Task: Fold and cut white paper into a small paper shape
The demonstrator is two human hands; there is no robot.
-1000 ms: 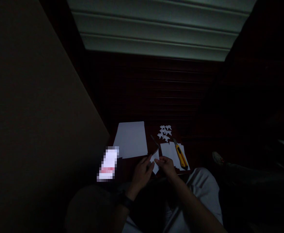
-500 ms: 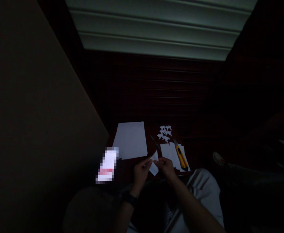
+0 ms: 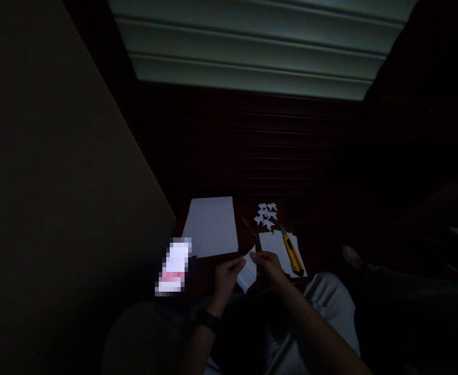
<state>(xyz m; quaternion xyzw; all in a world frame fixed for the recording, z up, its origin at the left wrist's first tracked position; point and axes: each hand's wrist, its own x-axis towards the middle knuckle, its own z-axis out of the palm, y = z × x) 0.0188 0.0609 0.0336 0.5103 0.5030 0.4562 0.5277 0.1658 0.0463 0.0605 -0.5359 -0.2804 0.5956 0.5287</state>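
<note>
A small folded piece of white paper [image 3: 247, 274] is held between my two hands over the near edge of the dark table. My left hand [image 3: 227, 273] pinches its upper left edge between thumb and fingers. On the other side my right hand [image 3: 268, 264] grips the upper right edge, thumb on the paper. Creases show on its face. Beyond the hands lies a thin, dark pointed tool [image 3: 249, 228], its kind hard to make out. A yellow utility knife [image 3: 292, 253] rests on several cut paper pieces [image 3: 268, 242] right of my right hand.
A stack of white sheets [image 3: 212, 226] lies at the table's left, with a bright, pixelated phone-like object [image 3: 173, 266] beside it. Several small folded paper shapes [image 3: 265, 215] sit at the back. A wall [image 3: 76, 156] rises on the left; another person's shoe [image 3: 351, 256] shows at right.
The paper has turned and tilted between my hands, its lower tip now nearer to me and more of its creased face showing. My right fingers have shifted up along its edge.
</note>
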